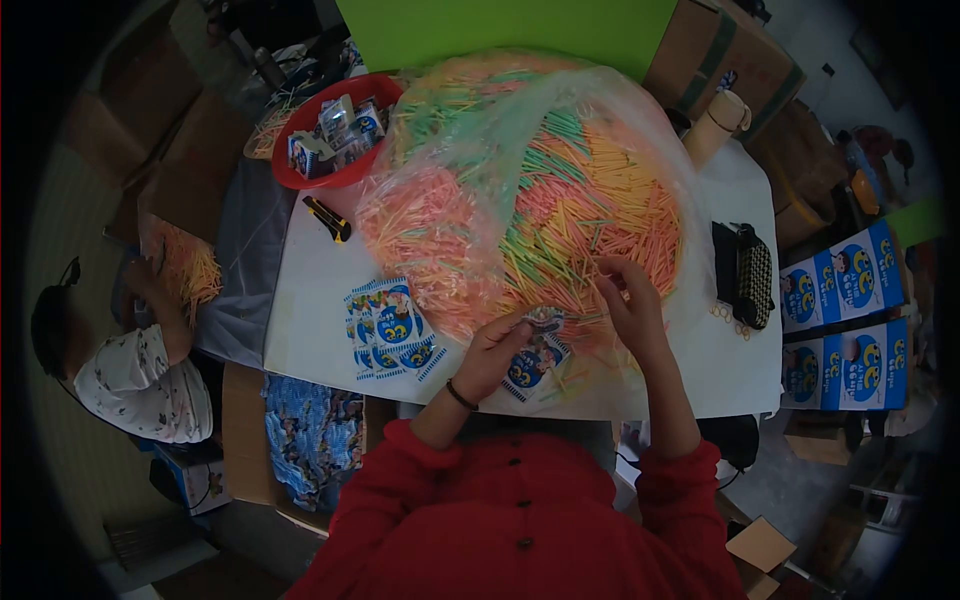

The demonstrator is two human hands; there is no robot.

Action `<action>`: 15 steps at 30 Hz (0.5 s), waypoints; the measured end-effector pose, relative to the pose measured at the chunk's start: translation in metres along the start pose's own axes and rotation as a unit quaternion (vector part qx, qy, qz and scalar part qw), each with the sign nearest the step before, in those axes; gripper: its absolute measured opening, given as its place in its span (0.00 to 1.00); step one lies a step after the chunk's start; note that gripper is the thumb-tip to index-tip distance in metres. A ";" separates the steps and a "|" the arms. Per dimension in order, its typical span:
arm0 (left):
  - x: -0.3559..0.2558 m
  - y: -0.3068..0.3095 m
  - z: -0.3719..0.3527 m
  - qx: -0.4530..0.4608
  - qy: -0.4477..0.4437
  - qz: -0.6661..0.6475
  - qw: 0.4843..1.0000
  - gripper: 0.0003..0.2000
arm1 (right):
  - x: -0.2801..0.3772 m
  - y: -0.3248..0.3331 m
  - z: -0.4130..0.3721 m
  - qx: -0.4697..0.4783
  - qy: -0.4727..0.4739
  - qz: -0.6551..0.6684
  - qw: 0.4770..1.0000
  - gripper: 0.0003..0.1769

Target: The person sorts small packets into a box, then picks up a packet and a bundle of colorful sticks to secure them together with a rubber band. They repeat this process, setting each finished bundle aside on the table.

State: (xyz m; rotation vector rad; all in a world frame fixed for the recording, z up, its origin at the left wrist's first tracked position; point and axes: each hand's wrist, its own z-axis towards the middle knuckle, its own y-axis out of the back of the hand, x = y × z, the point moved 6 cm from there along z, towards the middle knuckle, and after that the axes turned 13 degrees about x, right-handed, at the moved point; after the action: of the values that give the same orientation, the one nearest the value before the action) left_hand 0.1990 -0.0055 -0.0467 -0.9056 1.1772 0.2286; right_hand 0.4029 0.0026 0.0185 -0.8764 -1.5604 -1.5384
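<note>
A large clear plastic bag [480, 215] full of thin pink, green, yellow and orange sticks [590, 200] lies open on the white table [310, 290]. My left hand [492, 352] is closed on the upper edge of a small blue and white printed packet [530, 368]. Over the near right part of the sticks is my right hand [630, 297], its thumb and fingers curled towards each other; whether anything is between them is too small to tell. Flat packets [388, 325] of the same print lie in an overlapping pile left of my left hand.
A red basket [300, 175] of packets, a yellow and black cutter [328, 218], a beige bottle [715, 125] and a patterned pouch [754, 278] are on the table. A box of packets [250, 420] stands below. Another person [150, 375] sits at far left.
</note>
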 end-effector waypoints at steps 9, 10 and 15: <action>0.000 0.000 -0.001 -0.045 0.005 0.013 0.999 0.19 | -0.024 -0.031 0.034 0.046 -0.035 -0.328 0.943 0.12; -0.001 0.003 -0.003 -0.070 -0.004 0.026 0.997 0.19 | -0.021 -0.029 0.032 0.047 -0.033 -0.327 0.943 0.12; 0.002 0.013 -0.007 -0.122 -0.018 0.046 0.991 0.17 | -0.023 -0.003 0.009 -0.078 0.055 -0.063 0.993 0.04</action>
State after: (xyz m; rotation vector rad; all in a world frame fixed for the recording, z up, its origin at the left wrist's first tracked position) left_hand 0.1869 -0.0030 -0.0556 -1.0574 1.1751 0.4701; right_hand 0.4109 0.0126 -0.0024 -0.7741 -1.4555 -1.7879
